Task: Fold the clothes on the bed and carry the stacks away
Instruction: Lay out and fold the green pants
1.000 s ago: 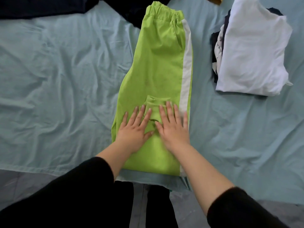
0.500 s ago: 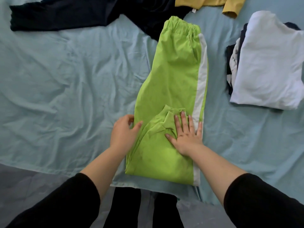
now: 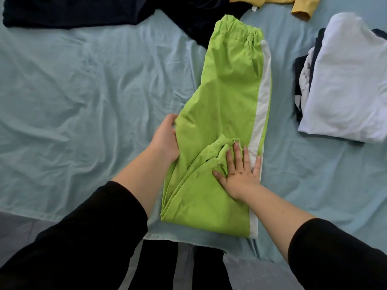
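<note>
Green pants (image 3: 230, 80): flat on the bed (image 3: 83, 91).
Left hand (image 3: 165, 141): at the pants' left side, fingers curled round the cloth.
Right hand (image 3: 240, 172): flat on the pants, fingers straight.
Folded stack (image 3: 345, 84): right of the pants.

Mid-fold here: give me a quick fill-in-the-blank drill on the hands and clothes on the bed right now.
1. The trousers under the flat right hand are ____ in colour.
2. The stripe down their side is ____.
3. The left hand holds the trousers at their ____ edge.
4. The folded stack lies to the ____ of the trousers.
Missing words: green; white; left; right.
</note>
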Demonstrator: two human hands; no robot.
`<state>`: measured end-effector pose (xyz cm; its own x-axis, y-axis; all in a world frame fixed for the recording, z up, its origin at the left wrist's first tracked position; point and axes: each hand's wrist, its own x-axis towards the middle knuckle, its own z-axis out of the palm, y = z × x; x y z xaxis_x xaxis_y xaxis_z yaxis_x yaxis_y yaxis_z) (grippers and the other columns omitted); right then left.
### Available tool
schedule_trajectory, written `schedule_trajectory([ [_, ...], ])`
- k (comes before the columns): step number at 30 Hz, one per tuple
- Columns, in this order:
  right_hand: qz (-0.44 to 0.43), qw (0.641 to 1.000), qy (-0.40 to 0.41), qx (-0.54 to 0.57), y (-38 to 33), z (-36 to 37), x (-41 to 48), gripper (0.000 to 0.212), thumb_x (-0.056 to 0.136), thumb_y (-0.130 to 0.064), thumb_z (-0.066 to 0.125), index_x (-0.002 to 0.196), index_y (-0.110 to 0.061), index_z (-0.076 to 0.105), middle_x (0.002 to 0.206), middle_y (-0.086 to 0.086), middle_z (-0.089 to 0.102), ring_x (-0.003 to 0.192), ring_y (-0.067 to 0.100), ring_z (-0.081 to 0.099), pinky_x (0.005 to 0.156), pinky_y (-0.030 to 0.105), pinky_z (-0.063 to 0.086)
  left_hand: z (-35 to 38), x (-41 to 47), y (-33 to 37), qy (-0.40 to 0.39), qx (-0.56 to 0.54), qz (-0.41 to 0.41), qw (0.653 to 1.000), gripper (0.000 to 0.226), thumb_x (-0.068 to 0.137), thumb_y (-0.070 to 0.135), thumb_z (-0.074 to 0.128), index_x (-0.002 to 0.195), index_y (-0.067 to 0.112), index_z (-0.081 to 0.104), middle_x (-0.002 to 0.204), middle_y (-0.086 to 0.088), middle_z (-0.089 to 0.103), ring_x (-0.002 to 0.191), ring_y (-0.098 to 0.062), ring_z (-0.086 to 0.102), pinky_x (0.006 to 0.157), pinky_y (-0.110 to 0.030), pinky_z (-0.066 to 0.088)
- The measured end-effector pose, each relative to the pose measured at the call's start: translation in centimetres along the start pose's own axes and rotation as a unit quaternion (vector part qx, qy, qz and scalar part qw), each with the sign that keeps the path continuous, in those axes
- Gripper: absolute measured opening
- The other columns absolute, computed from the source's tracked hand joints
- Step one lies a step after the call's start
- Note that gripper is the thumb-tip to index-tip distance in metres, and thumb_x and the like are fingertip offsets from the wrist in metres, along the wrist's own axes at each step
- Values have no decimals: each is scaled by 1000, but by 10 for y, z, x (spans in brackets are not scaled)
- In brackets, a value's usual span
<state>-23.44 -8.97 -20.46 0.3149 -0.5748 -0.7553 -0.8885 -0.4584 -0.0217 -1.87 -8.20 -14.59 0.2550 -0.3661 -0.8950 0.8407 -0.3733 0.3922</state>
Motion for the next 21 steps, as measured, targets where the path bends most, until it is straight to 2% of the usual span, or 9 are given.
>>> schedule_trajectory([
  [4,0,1000,-7,0,0,0,1,76,83,-77,0,115,-31,-52,128,-4,-63,129,22,-49,100,58,-33,-10,9,3,95,21,141,985,16,87,8,64,97,19,58,80,-9,61,66,-19,60,67,-30,54],
  [8,-2,1000,2,6,2,1,1,77,84,-76,1,120,-31,-50,128,-6,-63,130,21,-48,103,57,-32,-19,9,-6,147,227,235,934,24,89,16,65,112,21,56,97,-6,57,85,-20,59,91,-44,52],
  [9,-5,1000,15,12,2,2,0,77,85,-75,3,123,-31,-48,130,-6,-62,132,21,-46,104,57,-31,-20,9,-8,171,305,270,897,30,90,20,64,118,21,54,104,-3,55,94,-20,57,97,-43,48],
  [11,-20,997,74,20,3,6,-7,77,88,-72,5,133,-29,-40,140,-5,-53,138,21,-38,107,53,-29,-16,1,-16,195,473,380,770,40,91,29,59,130,24,49,124,-1,52,119,-22,47,107,-38,35],
  [14,-48,982,184,-4,2,13,-14,72,92,-65,2,146,-23,-19,154,0,-28,146,22,-19,114,45,-22,-12,-11,-55,14,663,533,526,52,97,43,39,147,32,31,153,0,36,143,-23,27,116,-40,13],
  [16,-59,977,202,-10,5,15,-11,69,93,-62,1,147,-25,-20,155,-2,-27,145,18,-21,114,44,-23,-27,-2,-72,-95,788,487,364,59,99,57,18,152,40,0,162,2,9,150,-22,0,120,-42,-5],
  [17,-63,979,196,-11,9,16,-7,69,92,-63,1,145,-28,-25,154,-4,-32,143,17,-26,113,45,-25,-37,6,-73,-111,830,430,339,61,97,63,8,148,43,-18,162,3,-7,147,-21,-15,119,-42,-13],
  [18,-66,980,186,-12,12,17,-4,69,92,-64,2,143,-31,-31,152,-6,-37,142,16,-30,112,46,-26,-46,14,-71,-108,854,377,342,63,93,66,0,142,43,-31,160,3,-19,144,-20,-25,117,-41,-17],
  [21,-76,984,162,-4,18,16,0,71,93,-65,8,139,-34,-37,149,-8,-42,139,14,-36,111,48,-26,-57,22,-70,-63,863,338,369,67,88,70,-3,138,42,-38,157,2,-30,140,-21,-35,113,-42,-23],
])
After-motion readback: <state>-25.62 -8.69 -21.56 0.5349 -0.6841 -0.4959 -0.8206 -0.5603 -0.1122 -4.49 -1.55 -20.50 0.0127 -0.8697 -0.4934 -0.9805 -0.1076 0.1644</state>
